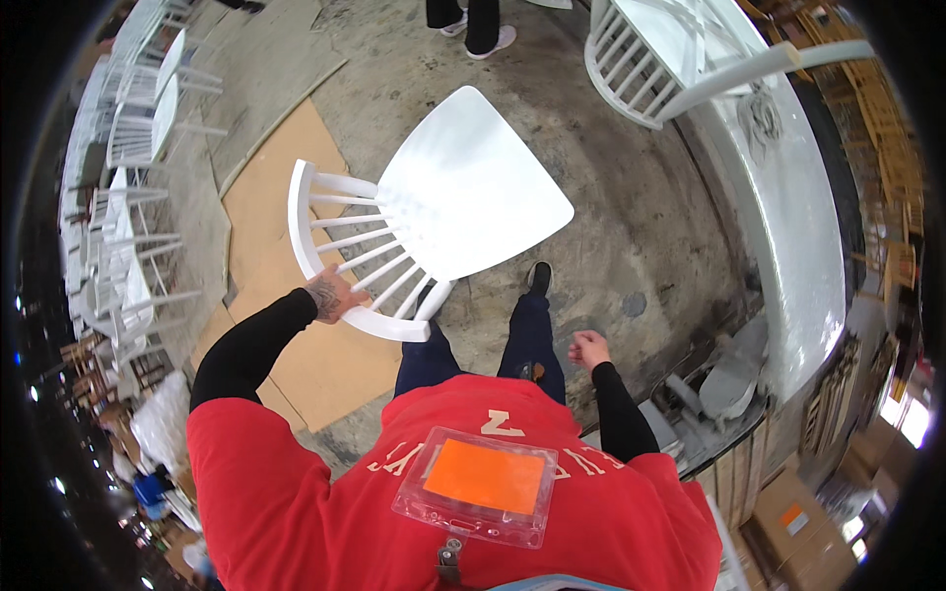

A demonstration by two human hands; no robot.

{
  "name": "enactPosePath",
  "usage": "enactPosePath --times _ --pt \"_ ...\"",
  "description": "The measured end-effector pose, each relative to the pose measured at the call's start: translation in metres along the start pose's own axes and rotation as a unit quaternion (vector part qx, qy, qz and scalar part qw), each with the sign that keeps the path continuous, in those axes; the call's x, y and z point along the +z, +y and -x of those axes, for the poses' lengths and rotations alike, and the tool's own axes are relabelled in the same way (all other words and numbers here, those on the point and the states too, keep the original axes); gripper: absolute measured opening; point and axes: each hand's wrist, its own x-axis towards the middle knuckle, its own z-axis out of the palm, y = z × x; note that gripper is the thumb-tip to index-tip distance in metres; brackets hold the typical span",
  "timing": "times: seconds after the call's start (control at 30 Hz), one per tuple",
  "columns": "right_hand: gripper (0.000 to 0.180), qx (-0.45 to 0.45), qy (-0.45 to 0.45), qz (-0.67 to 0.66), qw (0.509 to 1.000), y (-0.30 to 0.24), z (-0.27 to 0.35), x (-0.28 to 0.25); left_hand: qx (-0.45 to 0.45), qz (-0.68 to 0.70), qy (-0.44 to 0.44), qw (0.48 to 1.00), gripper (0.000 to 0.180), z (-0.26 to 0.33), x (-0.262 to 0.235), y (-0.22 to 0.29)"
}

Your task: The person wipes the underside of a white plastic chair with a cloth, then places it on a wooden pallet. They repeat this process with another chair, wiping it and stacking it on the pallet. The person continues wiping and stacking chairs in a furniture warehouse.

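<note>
A white spindle-back chair [478, 192] stands in front of me, its seat turned up to the far right and its curved backrest toward my left. My left hand [333, 295] is closed around the backrest's top rail, close to the spindles. Apart from the chair, my right hand [589, 349] hangs over the floor to the right of my leg. Its fingers are curled in, and nothing shows in them. The chair's legs are hidden under the seat.
Flat brown cardboard [286, 251] lies on the concrete floor at left. At right, another white chair [641, 74] rests on a long bench covered in shiny wrap [793, 256]. Rows of white chairs [138, 256] line the left side. A person's legs [482, 25] stand at the far edge.
</note>
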Motion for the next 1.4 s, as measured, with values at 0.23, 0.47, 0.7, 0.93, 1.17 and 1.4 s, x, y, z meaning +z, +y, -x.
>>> enactPosePath --times 0.23,0.47,0.7,0.93,1.17,1.4 --pt "0.028 0.019 0.152 -0.233 0.960 0.110 0.059 0.087 0.065 0.029 0.147 0.987 0.026 0.003 0.009 -0.010" --pt "0.027 -0.120 0.102 -0.434 0.887 0.115 0.118 0.202 0.079 0.028 0.198 0.977 0.056 -0.046 -0.146 0.000" --pt "0.026 -0.152 0.066 -0.584 0.795 0.167 0.156 0.244 0.113 0.251 0.109 0.955 0.023 -0.005 -0.372 0.100" --pt "0.052 -0.314 -0.051 -0.776 0.544 0.163 0.148 0.237 0.117 0.314 0.103 0.936 0.019 0.148 -0.453 0.185" --pt "0.067 -0.454 -0.039 -0.806 0.379 0.097 0.135 0.089 0.168 0.350 0.182 0.903 0.030 0.230 -0.431 0.226" --pt "0.071 -0.439 -0.097 -0.851 0.271 0.056 0.164 0.007 0.142 0.331 0.287 0.888 0.049 0.292 -0.388 0.272"
